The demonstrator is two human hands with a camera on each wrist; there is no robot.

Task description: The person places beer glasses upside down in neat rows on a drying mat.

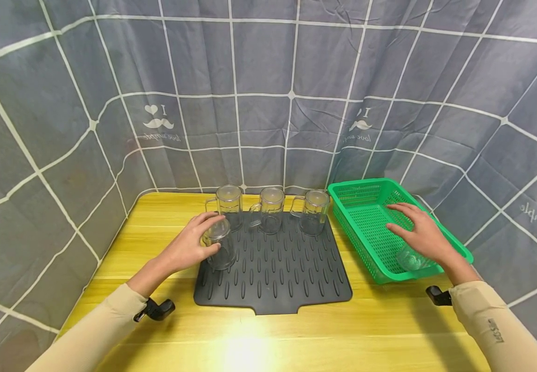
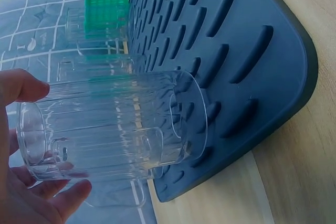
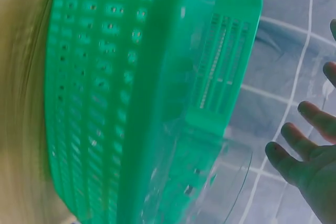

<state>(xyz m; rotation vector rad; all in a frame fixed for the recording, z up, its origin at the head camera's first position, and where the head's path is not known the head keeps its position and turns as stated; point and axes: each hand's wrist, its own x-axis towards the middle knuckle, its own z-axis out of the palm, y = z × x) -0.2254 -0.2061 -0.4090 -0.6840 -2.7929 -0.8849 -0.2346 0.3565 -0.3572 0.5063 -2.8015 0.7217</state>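
Note:
My left hand (image 1: 194, 242) grips a clear glass mug (image 1: 222, 252) by its upper end, thumb on one side and fingers on the other. That mug stands at the left side of a dark ribbed drying mat (image 1: 273, 274); in the left wrist view its wide rim (image 2: 202, 119) is at the mat and the thick end is in my fingers. Over the green basket (image 1: 359, 237), my right hand (image 1: 419, 235) has its fingers spread and holds nothing. Below it, a clear glass (image 1: 410, 259) lies in the basket's near right corner.
Along the mat's back edge stand three more clear mugs: a left one (image 1: 230, 206), a middle one (image 1: 270, 209) and a right one (image 1: 314, 212). The basket sits right of the mat on the wooden table (image 1: 180, 330). A grey checked curtain (image 1: 264, 124) surrounds the table.

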